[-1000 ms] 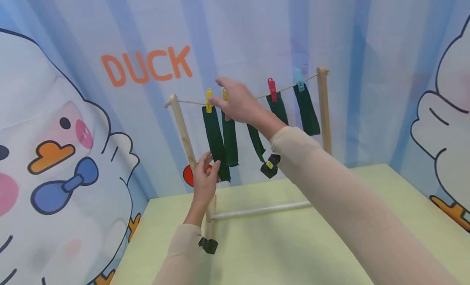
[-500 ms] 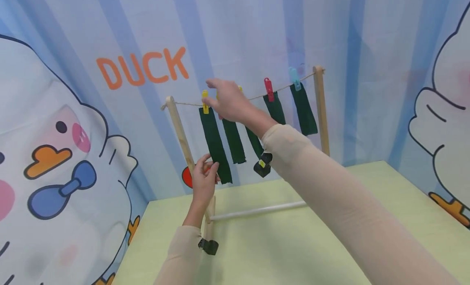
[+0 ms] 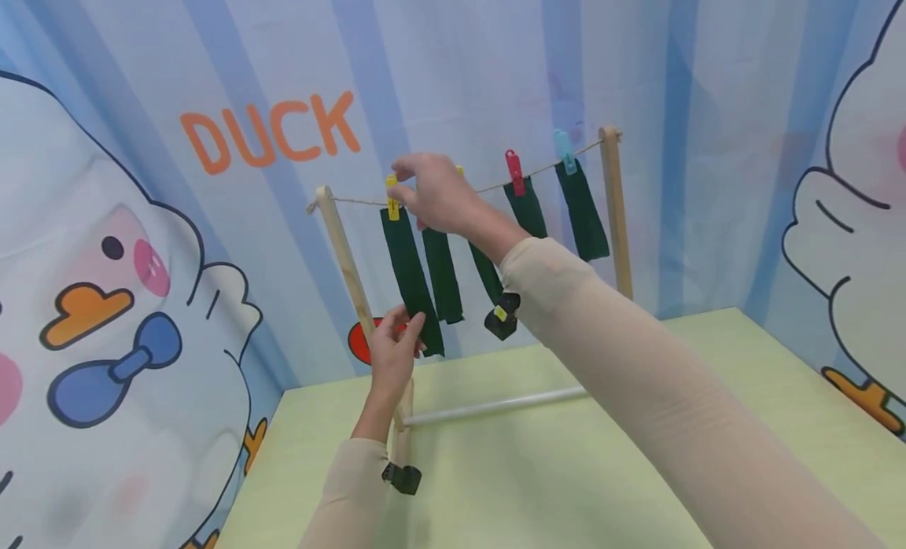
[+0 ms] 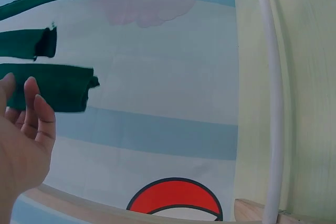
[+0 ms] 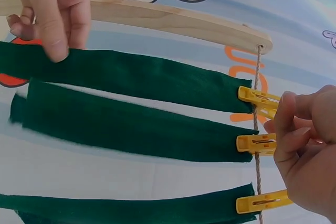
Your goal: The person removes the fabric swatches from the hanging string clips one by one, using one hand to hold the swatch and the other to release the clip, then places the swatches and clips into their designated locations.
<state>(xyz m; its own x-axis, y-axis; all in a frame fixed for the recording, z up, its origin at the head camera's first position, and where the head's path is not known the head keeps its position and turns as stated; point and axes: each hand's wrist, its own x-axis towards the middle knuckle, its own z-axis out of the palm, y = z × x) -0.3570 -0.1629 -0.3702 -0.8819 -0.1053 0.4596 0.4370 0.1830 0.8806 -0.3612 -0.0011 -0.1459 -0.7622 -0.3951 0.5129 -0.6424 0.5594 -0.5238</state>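
Observation:
Several dark green cloth strips hang from a string, clipped by clothespins. My right hand (image 3: 439, 193) is up at the leftmost yellow clothespin (image 5: 253, 96), its thumb and index fingertip pinching the upper ends. Under this pin hangs the leftmost green strip (image 3: 406, 274). Beside its lower end is my left hand (image 3: 392, 348), fingers loosely bent and thumb (image 5: 55, 45) overlapping the strip. In the left wrist view a gap with green cloth shows between thumb and index. Two more yellow clothespins (image 5: 257, 143) hold the neighbouring strips, partly hidden by the right hand in the head view.
Farther right, a red clothespin (image 3: 515, 173) and a light blue clothespin (image 3: 565, 152) hold further strips. Wooden posts (image 3: 616, 211) carry the string, with a white bar (image 3: 495, 406) low between them. The rack stands on a pale yellow-green table (image 3: 538, 462) before a duck-printed curtain.
The right hand's index finger has come down toward its thumb at the leftmost yellow clothespin. The second strip has swung slightly. The left hand has stayed beside the leftmost strip.

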